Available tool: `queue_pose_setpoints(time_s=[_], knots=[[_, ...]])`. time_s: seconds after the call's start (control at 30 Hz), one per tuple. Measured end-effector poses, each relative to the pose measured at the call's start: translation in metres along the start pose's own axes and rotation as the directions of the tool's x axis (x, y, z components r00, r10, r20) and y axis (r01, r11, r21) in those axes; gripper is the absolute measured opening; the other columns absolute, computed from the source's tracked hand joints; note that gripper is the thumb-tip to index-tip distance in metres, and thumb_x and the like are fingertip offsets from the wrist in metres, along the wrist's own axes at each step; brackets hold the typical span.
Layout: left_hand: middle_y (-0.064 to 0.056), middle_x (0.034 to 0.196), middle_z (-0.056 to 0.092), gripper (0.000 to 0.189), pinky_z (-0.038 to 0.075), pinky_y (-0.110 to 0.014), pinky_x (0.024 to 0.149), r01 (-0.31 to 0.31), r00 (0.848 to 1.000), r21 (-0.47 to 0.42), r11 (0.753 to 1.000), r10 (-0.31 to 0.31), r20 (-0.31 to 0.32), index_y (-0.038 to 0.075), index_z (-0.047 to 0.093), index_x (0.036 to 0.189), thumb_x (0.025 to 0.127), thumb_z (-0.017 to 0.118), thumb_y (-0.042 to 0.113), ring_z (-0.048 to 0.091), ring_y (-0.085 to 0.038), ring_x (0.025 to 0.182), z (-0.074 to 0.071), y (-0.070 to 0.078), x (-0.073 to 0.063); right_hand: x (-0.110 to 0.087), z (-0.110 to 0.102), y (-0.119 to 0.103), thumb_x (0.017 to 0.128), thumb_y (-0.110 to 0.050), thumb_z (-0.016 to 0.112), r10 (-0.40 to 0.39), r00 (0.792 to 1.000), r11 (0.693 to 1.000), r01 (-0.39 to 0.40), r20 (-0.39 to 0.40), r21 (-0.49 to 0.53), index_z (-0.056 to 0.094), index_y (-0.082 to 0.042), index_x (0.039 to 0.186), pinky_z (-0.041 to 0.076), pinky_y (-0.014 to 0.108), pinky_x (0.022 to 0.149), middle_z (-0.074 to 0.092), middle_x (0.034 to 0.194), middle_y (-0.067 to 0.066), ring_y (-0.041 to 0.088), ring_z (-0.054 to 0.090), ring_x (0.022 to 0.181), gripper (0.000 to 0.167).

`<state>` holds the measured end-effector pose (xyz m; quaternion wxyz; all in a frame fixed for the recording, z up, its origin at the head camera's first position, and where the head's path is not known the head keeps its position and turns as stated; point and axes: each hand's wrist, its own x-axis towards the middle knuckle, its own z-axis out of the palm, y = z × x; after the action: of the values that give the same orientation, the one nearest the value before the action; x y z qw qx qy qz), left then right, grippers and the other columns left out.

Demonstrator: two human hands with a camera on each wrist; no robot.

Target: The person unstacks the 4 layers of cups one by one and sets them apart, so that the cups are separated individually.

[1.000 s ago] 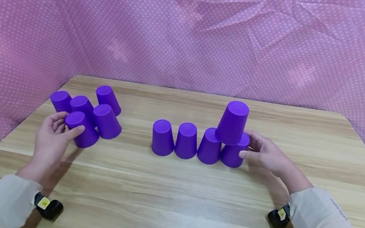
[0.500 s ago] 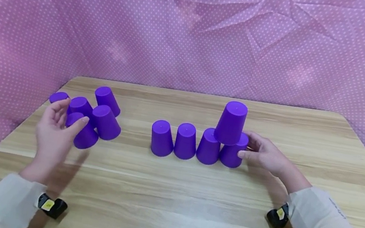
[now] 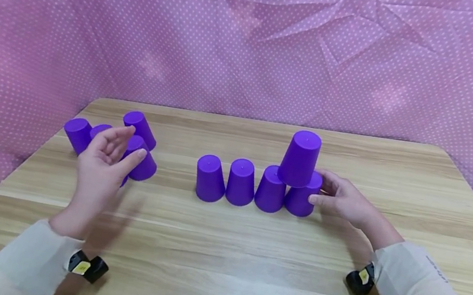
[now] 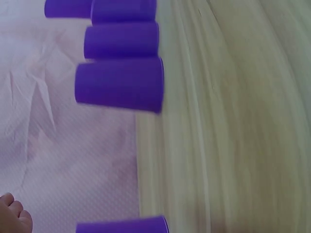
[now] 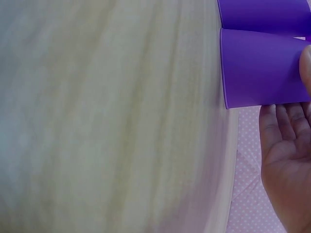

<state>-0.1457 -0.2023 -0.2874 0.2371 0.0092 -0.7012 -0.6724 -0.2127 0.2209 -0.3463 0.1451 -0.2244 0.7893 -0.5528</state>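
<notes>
Upside-down purple cups stand on the table. In the head view, my left hand (image 3: 103, 161) is raised over the left cluster, thumb and fingers apart and nothing between them. It partly covers the cluster's front cup and overlaps the right-hand cup (image 3: 144, 165). My right hand (image 3: 343, 200) grips the rightmost cup (image 3: 302, 198) of a row, thumb in front and fingers behind; the right wrist view shows the same cup (image 5: 265, 68). One more cup (image 3: 301, 159) rests on top, across the row's two right cups.
The row's other cups are the left cup (image 3: 210, 180), the second cup (image 3: 241, 182) and the third cup (image 3: 271, 190). In the left cluster, a far-left cup (image 3: 77, 132) and a back cup (image 3: 140, 126) show. A pink dotted cloth (image 3: 252, 55) hangs behind the wooden table (image 3: 215, 270).
My left hand has left the front cup of the left cluster and moved right, toward the cluster's right-hand cup. The right hand and the row have stayed in place.
</notes>
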Motion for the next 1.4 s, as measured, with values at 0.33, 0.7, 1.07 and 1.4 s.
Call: queue_pose_setpoints(time_s=[0.33,0.7,1.07,1.4], knots=[[-0.007,0.124,0.059,0.04,0.04,-0.019,0.101,-0.03,0.992,0.091,0.995,0.018,0.128,0.003,0.054,0.117,0.08,0.067,-0.005,0.05,-0.016,0.122,0.024,0.007,-0.011,0.001,0.0,0.0,0.086,-0.003,0.061,0.002,1.0,1.0,-0.002,-0.002,-0.001,0.034,0.007,0.136,0.045,0.016,0.092,0.048,0.129,0.028,0.001,0.053,0.108,0.057],[-0.014,0.13,0.054,0.047,0.039,-0.021,0.103,-0.018,0.959,0.056,0.998,0.002,0.284,-0.002,0.048,0.124,0.08,0.066,-0.005,0.049,-0.016,0.123,0.051,0.003,-0.02,0.001,0.0,0.0,0.086,-0.002,0.06,-0.015,1.0,0.999,0.015,-0.002,0.028,0.034,0.009,0.134,0.046,0.017,0.091,0.049,0.126,0.03,0.001,0.055,0.106,0.056],[-0.013,0.13,0.054,0.048,0.039,-0.024,0.104,0.048,0.926,0.053,0.997,-0.065,0.371,0.0,0.048,0.125,0.081,0.068,-0.001,0.05,-0.018,0.122,0.077,0.0,-0.025,0.0,0.0,0.002,0.086,-0.003,0.06,-0.026,1.0,0.999,0.026,0.005,0.027,0.033,0.01,0.135,0.045,0.016,0.092,0.047,0.129,0.031,-0.001,0.054,0.108,0.057],[-0.01,0.129,0.055,0.047,0.039,-0.026,0.105,0.039,0.89,0.067,0.997,-0.065,0.452,0.002,0.049,0.125,0.082,0.068,0.005,0.05,-0.018,0.123,0.107,-0.002,-0.033,-0.001,0.0,0.001,0.087,-0.003,0.06,-0.021,1.0,1.0,0.02,0.005,0.022,0.033,0.009,0.135,0.045,0.016,0.091,0.047,0.128,0.031,-0.001,0.054,0.107,0.056]])
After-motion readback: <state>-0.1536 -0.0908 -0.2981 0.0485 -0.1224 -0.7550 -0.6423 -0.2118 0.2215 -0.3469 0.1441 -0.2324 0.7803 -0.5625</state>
